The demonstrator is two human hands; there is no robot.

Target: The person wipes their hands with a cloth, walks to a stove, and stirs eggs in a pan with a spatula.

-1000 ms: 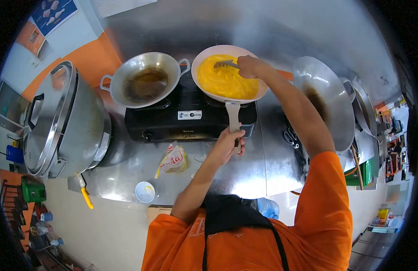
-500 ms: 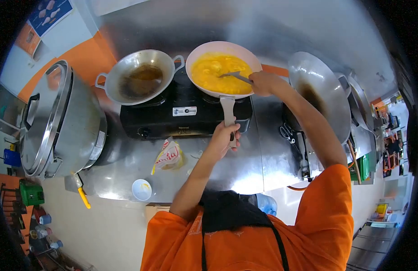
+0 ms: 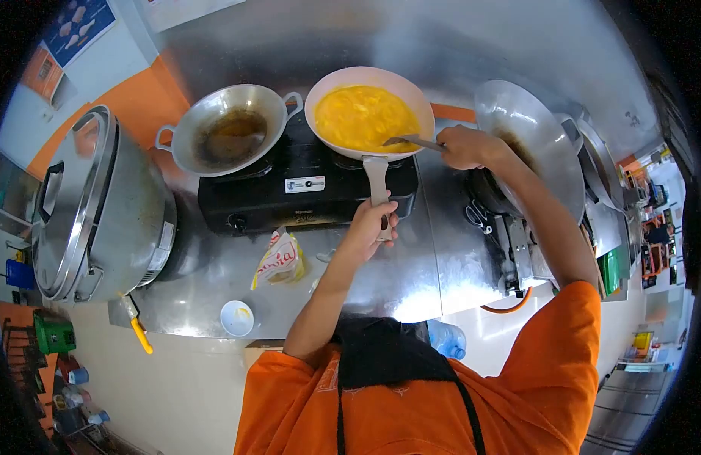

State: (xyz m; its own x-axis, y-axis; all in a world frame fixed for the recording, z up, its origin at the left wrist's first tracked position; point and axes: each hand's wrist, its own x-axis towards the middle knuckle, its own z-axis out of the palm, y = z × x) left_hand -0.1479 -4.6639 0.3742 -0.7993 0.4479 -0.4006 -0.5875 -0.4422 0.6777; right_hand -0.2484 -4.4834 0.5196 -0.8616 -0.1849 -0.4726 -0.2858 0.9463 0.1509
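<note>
A pale pink frying pan [image 3: 423, 106] stands on the right burner of the black gas stove [image 3: 274, 201], with yellow beaten egg [image 3: 358, 114] spread over its base. My left hand [image 3: 371, 224] is closed around the pan's beige handle. My right hand [image 3: 468, 147], to the right of the pan, grips a dark spatula [image 3: 411, 140]. Its blade dips into the egg near the pan's lower right side. On the left burner sits a two-handled metal wok [image 3: 187, 140] with brown oil in it.
A large lidded steel pot [image 3: 130, 212] occupies the counter's left. Near the front are a plastic packet [image 3: 280, 262], a small white bowl [image 3: 237, 318] and a yellow-handled knife [image 3: 140, 334]. At right, scissors [image 3: 478, 218] lie beside a big wok [image 3: 551, 144].
My right hand has moved right and slightly down, drawing the spatula from the egg's middle toward the pan's lower right rim. My left hand stays on the handle.
</note>
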